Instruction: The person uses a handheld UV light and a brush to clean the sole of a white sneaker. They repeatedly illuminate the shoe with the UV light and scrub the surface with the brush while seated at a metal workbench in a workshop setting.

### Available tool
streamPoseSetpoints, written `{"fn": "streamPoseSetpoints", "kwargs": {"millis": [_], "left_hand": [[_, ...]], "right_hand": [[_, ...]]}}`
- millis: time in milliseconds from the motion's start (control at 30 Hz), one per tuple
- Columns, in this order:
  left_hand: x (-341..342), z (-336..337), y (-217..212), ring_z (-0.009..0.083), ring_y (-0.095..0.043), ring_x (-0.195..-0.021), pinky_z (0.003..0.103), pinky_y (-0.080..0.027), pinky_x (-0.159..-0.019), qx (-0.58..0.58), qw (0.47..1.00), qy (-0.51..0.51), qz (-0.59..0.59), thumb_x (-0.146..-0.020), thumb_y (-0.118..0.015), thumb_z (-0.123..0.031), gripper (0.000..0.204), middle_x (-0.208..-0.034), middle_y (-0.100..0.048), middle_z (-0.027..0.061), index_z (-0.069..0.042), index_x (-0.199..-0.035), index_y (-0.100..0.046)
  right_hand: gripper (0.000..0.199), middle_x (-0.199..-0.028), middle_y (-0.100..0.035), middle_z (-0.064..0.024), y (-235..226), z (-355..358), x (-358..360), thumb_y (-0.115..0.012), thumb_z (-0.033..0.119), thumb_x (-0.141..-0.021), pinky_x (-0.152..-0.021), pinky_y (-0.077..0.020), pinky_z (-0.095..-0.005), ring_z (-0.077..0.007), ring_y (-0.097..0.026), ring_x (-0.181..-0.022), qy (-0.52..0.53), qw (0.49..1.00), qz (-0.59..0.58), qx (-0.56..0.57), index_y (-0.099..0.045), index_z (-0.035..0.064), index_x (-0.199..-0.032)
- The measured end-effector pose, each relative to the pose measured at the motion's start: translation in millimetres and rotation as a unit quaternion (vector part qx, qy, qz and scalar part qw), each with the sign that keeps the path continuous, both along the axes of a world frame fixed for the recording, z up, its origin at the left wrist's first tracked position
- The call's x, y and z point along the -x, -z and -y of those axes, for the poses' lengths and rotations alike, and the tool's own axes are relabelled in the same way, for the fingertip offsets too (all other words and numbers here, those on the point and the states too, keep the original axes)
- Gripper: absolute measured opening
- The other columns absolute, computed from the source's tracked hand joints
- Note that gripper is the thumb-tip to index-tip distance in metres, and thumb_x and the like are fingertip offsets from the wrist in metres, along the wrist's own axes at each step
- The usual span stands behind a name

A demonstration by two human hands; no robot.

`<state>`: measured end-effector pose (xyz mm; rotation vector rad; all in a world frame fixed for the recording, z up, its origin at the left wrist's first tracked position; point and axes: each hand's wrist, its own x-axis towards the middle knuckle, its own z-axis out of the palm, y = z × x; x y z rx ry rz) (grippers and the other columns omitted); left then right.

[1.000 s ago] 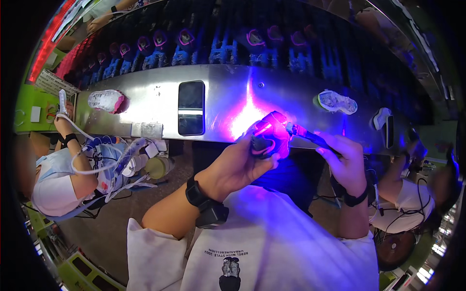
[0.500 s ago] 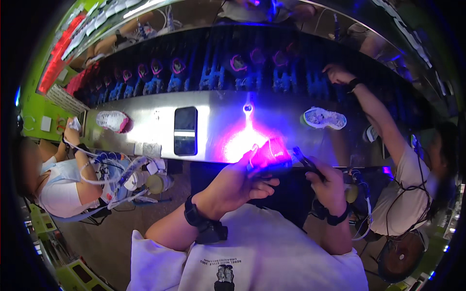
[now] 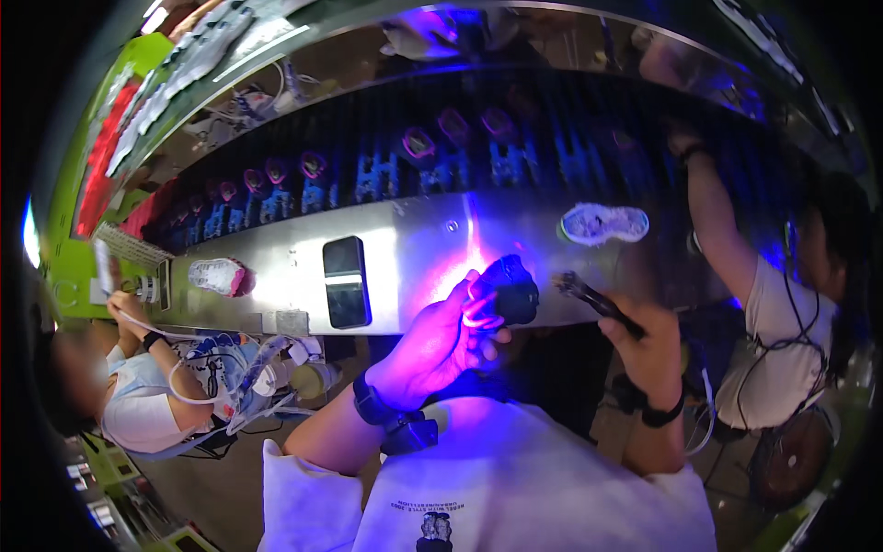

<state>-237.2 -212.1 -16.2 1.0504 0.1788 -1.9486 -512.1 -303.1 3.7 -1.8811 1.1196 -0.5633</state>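
Under violet light, my left hand (image 3: pixel 440 342) is closed round a dark shoe upper (image 3: pixel 511 293), held up just over the near edge of the metal ledge. Its fingers curl beneath it, and its far side is in shade. In my right hand (image 3: pixel 651 342) is a slim dark brush (image 3: pixel 602 305), gripped by the handle. The brush's bristly tip points toward the upper, with a small gap between them.
On the metal ledge (image 3: pixel 395 230) lie a black phone (image 3: pixel 345 281), a white shoe sole (image 3: pixel 217 275) with pink edging, and another pale sole (image 3: pixel 603 224). Beyond runs a dark conveyor (image 3: pixel 340 166) carrying several shoe uppers. Co-workers sit left and right; the right one's arm (image 3: pixel 717 221) reaches toward the conveyor.
The upper has been turned and raised, its lit face now dark. The brush has shifted slightly apart from it. The view has tilted, and the left co-worker's hand now lifts a pale item.
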Motion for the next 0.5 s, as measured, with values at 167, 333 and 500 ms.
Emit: {"fn": "streamPoseSetpoints", "kwargs": {"millis": [167,333,500], "left_hand": [[10.0,-20.8,30.7,0.0193,-0.063,-0.061,0.022,-0.051,-0.047,-0.043,0.977,-0.028,-0.207,-0.107,-0.047,-0.038,0.039,-0.095,-0.068,0.0188,-0.005,-0.128,-0.054],[4.9,-38.8,35.6,0.0181,-0.062,-0.065,0.021,-0.046,-0.046,-0.073,0.967,-0.041,-0.240,-0.107,-0.041,-0.038,0.037,-0.095,-0.068,0.0164,-0.006,-0.120,-0.056],[-2.7,-52.2,32.2,0.0156,-0.061,-0.068,0.019,-0.047,-0.047,-0.045,0.957,-0.056,-0.281,-0.108,-0.038,-0.046,0.044,-0.096,-0.067,0.0141,-0.007,-0.119,-0.056]], "right_hand": [[0.034,-0.075,-0.064,-0.0097,-16.5,9.5,-15.2,-0.081,0.010,-0.082,-0.056,-0.0417,-0.0314,-0.0175,-0.053,-0.059,-0.048,0.996,-0.026,0.068,-0.076,0.0063,-0.115],[0.033,-0.071,-0.060,-0.0093,-19.0,5.3,-28.7,-0.082,0.009,-0.080,-0.057,-0.0424,-0.0323,-0.0204,-0.055,-0.060,-0.076,0.991,-0.046,0.095,-0.077,0.0066,-0.113],[0.036,-0.071,-0.061,-0.0085,-23.2,-0.8,-37.8,-0.082,0.006,-0.078,-0.061,-0.0437,-0.0320,-0.0196,-0.059,-0.063,-0.105,0.985,-0.058,0.124,-0.077,0.0068,-0.114]]}}
